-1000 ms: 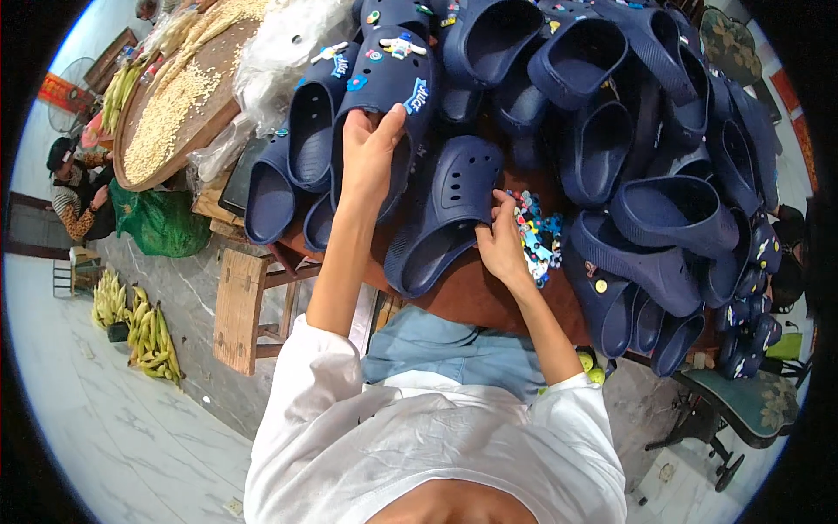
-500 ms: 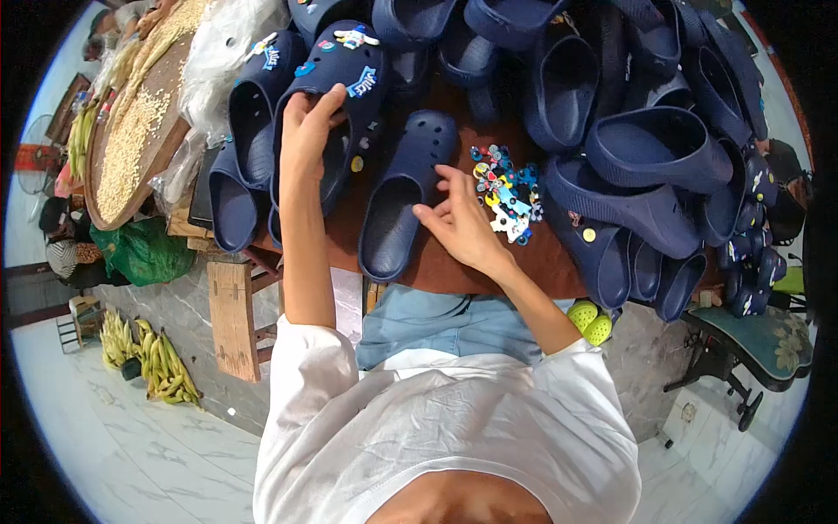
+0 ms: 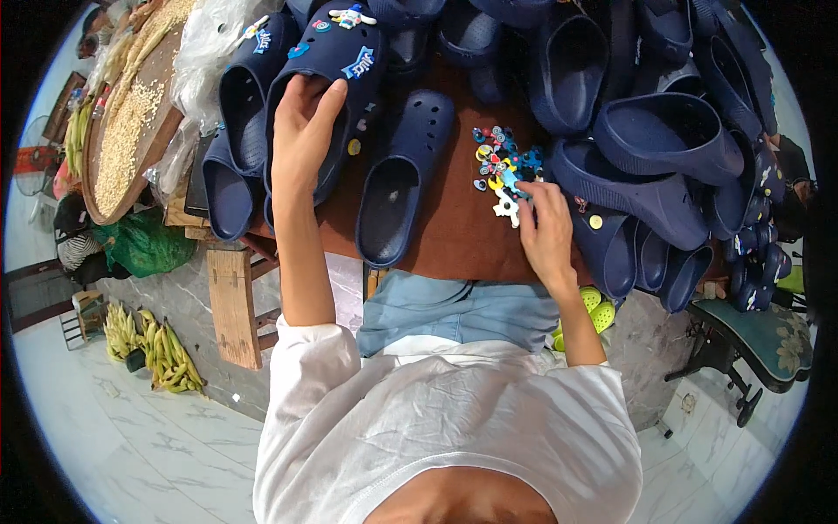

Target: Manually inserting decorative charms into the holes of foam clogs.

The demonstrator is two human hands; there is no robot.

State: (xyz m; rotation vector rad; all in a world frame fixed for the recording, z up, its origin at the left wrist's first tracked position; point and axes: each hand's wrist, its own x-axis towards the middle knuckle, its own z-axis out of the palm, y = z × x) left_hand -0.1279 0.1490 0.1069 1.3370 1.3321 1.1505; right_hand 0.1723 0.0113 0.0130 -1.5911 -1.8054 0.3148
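My left hand [image 3: 301, 140] is hooked into the opening of a navy clog [image 3: 349, 48], its fingers inside the shoe and the thumb against the upper's edge. Colourful shoe charms, including a blue lettered one, sit on that clog's toe. Beside it a plain navy clog [image 3: 404, 175] lies with its toe pointing away and no charms on it. My right hand [image 3: 548, 231] reaches over a small pile of loose charms [image 3: 497, 157], fingertips at its near right edge. Its thumb and fingers are apart; part of the pile is hidden under them.
Several navy clogs [image 3: 663, 140] are heaped at the right and far side of the brown cloth [image 3: 467, 236]. More decorated clogs [image 3: 244, 96] stand at the left, near plastic bags [image 3: 209, 61] and a round tray [image 3: 166, 140] of pale kernels. A wooden stool [image 3: 231, 306] stands below.
My right hand has moved right, from beside the plain clog to the charm pile. My left hand stays at the decorated clog, with its fingers now further inside the opening.
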